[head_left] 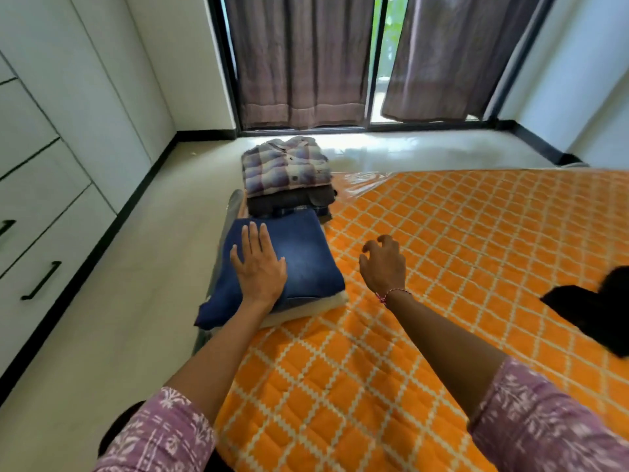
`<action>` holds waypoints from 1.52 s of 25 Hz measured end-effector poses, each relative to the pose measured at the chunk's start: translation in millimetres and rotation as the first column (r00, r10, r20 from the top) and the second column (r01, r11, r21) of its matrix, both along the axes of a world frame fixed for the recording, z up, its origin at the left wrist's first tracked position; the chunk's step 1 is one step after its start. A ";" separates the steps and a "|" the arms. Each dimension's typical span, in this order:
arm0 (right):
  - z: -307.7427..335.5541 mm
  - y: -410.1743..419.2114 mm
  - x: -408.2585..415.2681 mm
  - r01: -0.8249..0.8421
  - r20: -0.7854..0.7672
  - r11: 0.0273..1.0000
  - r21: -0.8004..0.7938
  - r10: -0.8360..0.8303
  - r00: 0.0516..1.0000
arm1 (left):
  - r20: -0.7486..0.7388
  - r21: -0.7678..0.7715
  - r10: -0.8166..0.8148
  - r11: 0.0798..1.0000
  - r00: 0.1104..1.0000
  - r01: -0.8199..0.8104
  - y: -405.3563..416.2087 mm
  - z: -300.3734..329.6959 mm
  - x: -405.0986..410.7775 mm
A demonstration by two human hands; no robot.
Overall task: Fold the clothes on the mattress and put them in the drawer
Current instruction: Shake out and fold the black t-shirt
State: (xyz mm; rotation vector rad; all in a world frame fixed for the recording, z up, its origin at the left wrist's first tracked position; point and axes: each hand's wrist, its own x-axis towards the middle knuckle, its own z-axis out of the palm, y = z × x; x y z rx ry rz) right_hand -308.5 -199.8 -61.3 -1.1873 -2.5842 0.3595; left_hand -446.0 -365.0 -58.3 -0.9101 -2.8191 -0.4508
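Head view, surface: orange quilted mattress with a cream lattice pattern (425, 267), under a glossy clear plastic cover, lying low on the floor.
Head view, room: pale glossy floor (112, 318); white cabinet with flat drawer fronts and black bar handles (41, 206) along the left wall; mauve-brown pleated curtains (299, 63) over a black-framed window, parted by a narrow gap.
Folded blue denim jeans (306, 253): thick, faded at the middle, squared-off bundle at the mattress's left edge, on top of a folded cream garment (326, 306).
Stack of folded clothes (289, 192): just beyond the jeans, near the mattress corner; a purple-and-white plaid buttoned shirt (286, 165) on top, dark garments beneath.
Black unfolded garment (595, 301): crumpled on the mattress at the right edge, well apart from the piles.
Left hand (258, 264): flat, fingers straight, pressing on the jeans.
Right hand (383, 264): over the mattress beside the jeans, fingers loosely curled, holding nothing; red thread band at the wrist.
Sleeves: mauve printed fabric.
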 end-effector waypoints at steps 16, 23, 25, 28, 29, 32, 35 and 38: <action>-15.7 158.0 344.9 0.372 0.118 0.913 0.168 -0.393 0.912 | -0.017 -0.092 -0.626 0.777 0.780 0.622 233.4 -12.2 299.0; -47.0 265.7 429.0 0.536 0.194 0.835 0.129 -0.551 0.812 | 0.182 -0.154 -0.751 0.616 0.635 0.772 364.8 -46.9 384.6; -50.4 308.7 441.1 0.619 0.157 0.782 0.073 -0.622 0.767 | 0.186 -0.184 -0.781 0.568 0.596 0.802 395.1 -56.2 396.0; -59.6 364.6 453.6 0.772 -0.007 0.593 -0.231 -0.794 0.608 | 0.238 -0.107 -0.798 0.546 0.554 0.831 428.1 -69.2 404.5; -64.2 375.4 457.2 0.792 -0.051 0.533 -0.300 -0.837 0.544 | 0.277 -0.045 -0.790 0.559 0.548 0.828 433.4 -74.7 404.2; -71.1 383.4 455.8 0.824 -0.208 0.521 -0.220 -0.851 0.482 | 0.418 0.145 -0.777 0.569 0.471 0.809 431.0 -82.7 402.3; -58.2 356.9 418.1 0.740 -0.463 0.648 -0.180 -0.720 0.517 | 0.715 0.472 -0.646 0.729 0.268 0.496 424.1 -73.5 393.4; -28.1 298.7 362.6 0.472 -0.643 0.790 -0.391 -0.602 0.474 | 0.886 0.392 -0.393 0.918 -0.245 -0.052 418.5 -53.8 374.3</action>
